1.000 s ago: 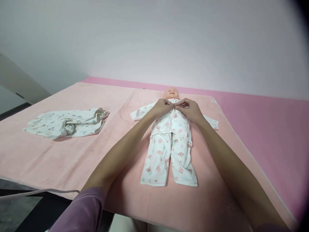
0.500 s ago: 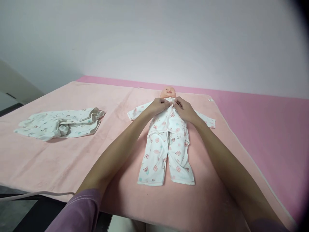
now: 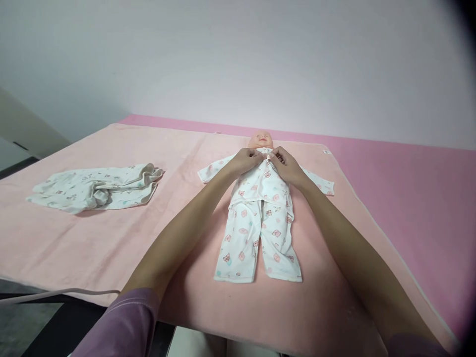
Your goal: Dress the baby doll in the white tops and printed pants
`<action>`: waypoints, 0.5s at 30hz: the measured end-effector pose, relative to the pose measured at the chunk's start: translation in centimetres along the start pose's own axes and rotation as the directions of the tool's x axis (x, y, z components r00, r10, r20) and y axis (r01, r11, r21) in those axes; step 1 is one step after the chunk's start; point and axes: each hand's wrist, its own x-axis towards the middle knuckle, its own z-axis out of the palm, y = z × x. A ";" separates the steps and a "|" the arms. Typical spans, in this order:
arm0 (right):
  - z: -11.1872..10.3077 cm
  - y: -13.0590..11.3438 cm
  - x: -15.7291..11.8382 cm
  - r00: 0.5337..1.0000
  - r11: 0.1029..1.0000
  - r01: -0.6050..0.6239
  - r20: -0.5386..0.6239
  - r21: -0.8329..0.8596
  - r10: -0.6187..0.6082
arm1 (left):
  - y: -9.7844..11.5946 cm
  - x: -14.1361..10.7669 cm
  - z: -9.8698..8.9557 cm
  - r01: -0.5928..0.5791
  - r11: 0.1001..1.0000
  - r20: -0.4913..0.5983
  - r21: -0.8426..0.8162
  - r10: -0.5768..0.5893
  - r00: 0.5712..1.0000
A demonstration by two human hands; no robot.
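A baby doll point(image 3: 261, 139) lies on its back, dressed in a white printed pajama top point(image 3: 256, 184) and matching pajama pants point(image 3: 240, 240). At the upper chest, just below the doll's neck, my left hand point(image 3: 248, 161) pinches the left side of the top's front opening. Facing it, my right hand point(image 3: 285, 165) has thumb and fingers closed on the other side of the opening. Between my fingertips a small pale button point(image 3: 268, 157) shows. Both sleeves of the top stretch out sideways on the blanket.
A folded white printed baby garment point(image 3: 96, 188) lies to the left. Everything rests on a pale pink blanket point(image 3: 178, 223) over a brighter pink surface point(image 3: 394, 198). Behind stands a plain wall point(image 3: 238, 64). A pale cable point(image 3: 59, 293) runs along the front left edge.
My hands stay at the doll's upper chest with only small finger movements. The button shows more plainly between them now. The whole view has shifted slightly.
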 end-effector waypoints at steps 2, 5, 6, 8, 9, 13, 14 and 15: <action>0.0 0.2 0.1 0.999 0.998 -0.025 0.022 0.051 0.024 | -0.2 0.2 -0.1 -0.013 1.000 0.005 -0.003 0.013 1.000; -0.1 0.1 0.1 0.996 0.989 -0.088 0.043 0.115 0.084 | -0.1 0.1 -0.1 -0.019 1.000 -0.012 0.013 0.020 1.000; -0.2 -0.1 0.0 0.995 0.988 -0.100 0.043 0.116 0.095 | 0.1 0.0 -0.2 -0.013 0.999 -0.021 0.031 0.014 1.000; -0.2 -0.4 -0.1 0.995 0.993 -0.099 0.031 0.070 0.097 | 0.4 -0.3 -0.2 0.006 0.997 -0.034 0.071 -0.004 0.999; -0.3 -0.6 -0.2 0.996 0.996 -0.087 0.017 0.026 0.087 | 0.5 -0.4 -0.2 0.015 0.996 -0.039 0.084 -0.011 0.999; -0.5 -0.7 0.1 0.997 0.986 -0.004 -0.072 -0.167 -0.008 | 0.3 -0.1 -0.2 0.013 0.993 -0.084 0.114 -0.003 0.996; -0.6 -0.6 0.4 0.994 0.981 0.006 -0.103 -0.192 -0.026 | 0.2 0.2 -0.2 0.009 0.992 -0.098 0.127 0.004 0.995; -0.7 -0.5 0.7 0.991 0.979 0.007 -0.130 -0.205 -0.035 | 0.1 0.5 -0.3 0.000 0.989 -0.112 0.146 0.017 0.994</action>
